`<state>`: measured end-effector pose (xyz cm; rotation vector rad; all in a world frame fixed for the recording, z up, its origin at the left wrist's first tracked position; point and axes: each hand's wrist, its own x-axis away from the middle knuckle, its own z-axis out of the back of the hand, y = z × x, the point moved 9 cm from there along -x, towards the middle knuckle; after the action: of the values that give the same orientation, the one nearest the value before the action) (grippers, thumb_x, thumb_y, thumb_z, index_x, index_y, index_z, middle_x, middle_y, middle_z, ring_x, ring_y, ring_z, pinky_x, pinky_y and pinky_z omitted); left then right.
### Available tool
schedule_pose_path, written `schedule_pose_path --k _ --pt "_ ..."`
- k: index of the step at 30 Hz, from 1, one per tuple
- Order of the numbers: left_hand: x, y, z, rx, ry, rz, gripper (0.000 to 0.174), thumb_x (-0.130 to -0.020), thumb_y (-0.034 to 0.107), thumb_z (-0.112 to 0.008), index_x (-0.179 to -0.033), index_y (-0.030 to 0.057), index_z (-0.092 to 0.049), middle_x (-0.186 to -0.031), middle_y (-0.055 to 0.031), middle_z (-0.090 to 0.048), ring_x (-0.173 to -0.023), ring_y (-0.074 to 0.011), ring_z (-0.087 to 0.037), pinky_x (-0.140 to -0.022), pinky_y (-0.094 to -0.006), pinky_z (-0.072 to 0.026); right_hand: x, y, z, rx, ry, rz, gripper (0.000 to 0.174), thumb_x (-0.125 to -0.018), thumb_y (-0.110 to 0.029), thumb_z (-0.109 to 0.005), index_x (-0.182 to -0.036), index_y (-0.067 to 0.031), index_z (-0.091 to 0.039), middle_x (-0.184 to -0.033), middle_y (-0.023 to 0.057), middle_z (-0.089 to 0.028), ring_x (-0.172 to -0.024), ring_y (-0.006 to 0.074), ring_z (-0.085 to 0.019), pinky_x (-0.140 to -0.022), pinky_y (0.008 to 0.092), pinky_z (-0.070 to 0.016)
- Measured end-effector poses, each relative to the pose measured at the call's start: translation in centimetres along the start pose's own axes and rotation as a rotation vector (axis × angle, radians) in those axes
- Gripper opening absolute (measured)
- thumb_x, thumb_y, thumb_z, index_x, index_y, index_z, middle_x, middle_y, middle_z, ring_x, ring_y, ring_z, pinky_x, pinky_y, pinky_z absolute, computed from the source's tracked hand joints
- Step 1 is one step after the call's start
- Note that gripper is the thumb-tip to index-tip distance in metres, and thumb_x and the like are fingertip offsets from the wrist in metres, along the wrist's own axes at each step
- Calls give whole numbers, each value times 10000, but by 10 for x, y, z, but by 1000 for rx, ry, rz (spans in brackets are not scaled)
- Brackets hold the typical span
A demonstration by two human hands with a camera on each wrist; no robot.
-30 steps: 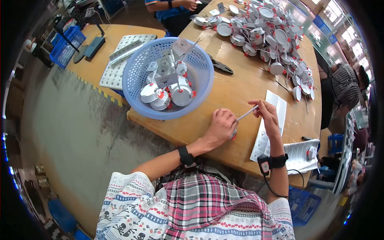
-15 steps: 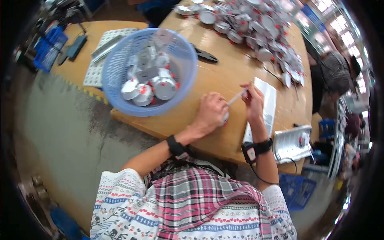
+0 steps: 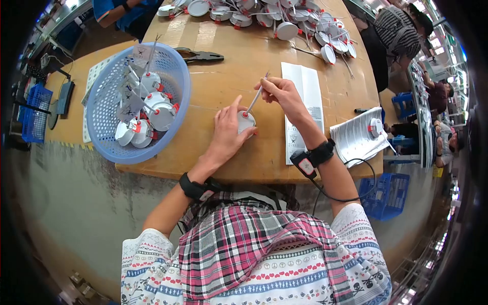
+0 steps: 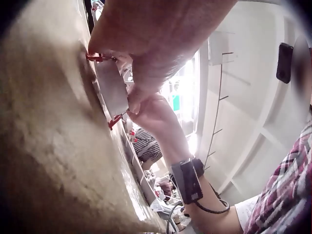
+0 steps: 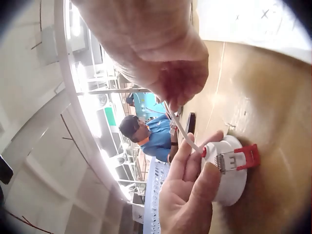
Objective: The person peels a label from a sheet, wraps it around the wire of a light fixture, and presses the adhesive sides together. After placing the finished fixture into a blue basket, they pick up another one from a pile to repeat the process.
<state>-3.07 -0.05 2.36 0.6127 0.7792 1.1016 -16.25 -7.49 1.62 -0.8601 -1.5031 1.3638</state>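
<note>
A round white downlight with red spring clips sits on the table, its cable side up. My left hand grips it by the rim, thumb on the near side and fingers on the far side. In the right wrist view the downlight shows one red clip and a coiled spring beside the thumb. A white cable rises from its red inlet. My right hand pinches this cable near its upper end, above and to the right of the downlight.
Left of my hands stands a blue perforated basket holding several downlights. Pliers lie behind it. A heap of downlights covers the far table. Printed sheets and a booklet bearing another downlight lie right. Other people sit nearby.
The head view has turned, shifting the table leftward in it. My left fingers have spread from over the downlight to its rim, exposing its top. The cable stands steeper, still pinched in my right hand.
</note>
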Motion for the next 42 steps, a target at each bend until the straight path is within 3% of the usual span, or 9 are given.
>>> schedule_pose_path --k 5,8,12,17,24,26,31,34,42 --pt "-4 -11 -3 46 -100 62 793 -703 235 -728 -1318 -37 -308 -1153 -140 -511 -1100 -294 -439 -969 -397 -305 5 -10 22 36 159 74 276 -920 -237 -505 -915 3 -642 -719 25 -607 -664 80 -552 -637 209 -446" --pt "-2 -5 9 -34 77 -26 758 -718 212 -711 -1312 -37 -312 -1200 -181 -460 -1110 -325 -426 -970 -400 -308 43 -32 60 257 435 335 234 -915 -165 -484 -932 17 -630 -748 51 -618 -707 101 -568 -653 223 -456" --pt "6 55 34 -75 129 -165 641 -767 133 -666 -1298 -11 -338 -1232 -187 -452 -1137 -318 -446 -976 -378 -343 98 2 85 167 678 272 214 -906 -118 -469 -935 27 -624 -745 49 -595 -697 101 -541 -635 221 -431" --pt "9 47 -55 405 -220 125 584 -841 144 -609 -1298 -41 -296 -1222 -208 -465 -1073 -281 -516 -912 -348 -428 126 40 77 -66 813 191 219 -931 -155 -472 -912 4 -621 -725 0 -557 -674 63 -501 -609 198 -405" --pt "-22 5 -106 514 -298 384 627 -853 163 -587 -1305 -80 -226 -1043 -203 -580 -931 -235 -594 -798 -308 -477 136 39 49 -65 709 154 226 -950 -170 -448 -922 -4 -599 -792 -4 -548 -736 61 -496 -670 189 -408" --pt "-27 1 -100 463 -116 229 411 -792 164 -612 -1091 -86 -483 -867 -203 -626 -804 -267 -623 -721 -345 -485 134 32 46 -83 667 154 204 -943 -148 -459 -918 0 -596 -815 4 -557 -745 76 -512 -684 195 -415" --pt "-26 4 -107 834 -219 359 260 -798 141 -570 -967 -57 -560 -840 -141 -633 -773 -185 -605 -681 -311 -470 136 -4 54 142 622 216 98 -891 -41 -509 -899 15 -589 -806 40 -561 -734 110 -532 -669 221 -427" --pt "-28 4 -117 731 -368 360 250 -865 105 -518 -1064 -46 -531 -942 -73 -630 -814 -98 -574 -705 -243 -458 129 -23 55 407 594 285 70 -848 18 -531 -889 13 -588 -782 76 -545 -724 138 -544 -651 245 -432" --pt "-30 5 -123 989 -334 463 296 -861 104 -503 -1124 -31 -513 -966 -83 -627 -838 -114 -581 -732 -261 -467 100 -39 40 833 486 325 110 -778 20 -575 -884 -4 -592 -874 110 -551 -815 235 -552 -700 303 -440"
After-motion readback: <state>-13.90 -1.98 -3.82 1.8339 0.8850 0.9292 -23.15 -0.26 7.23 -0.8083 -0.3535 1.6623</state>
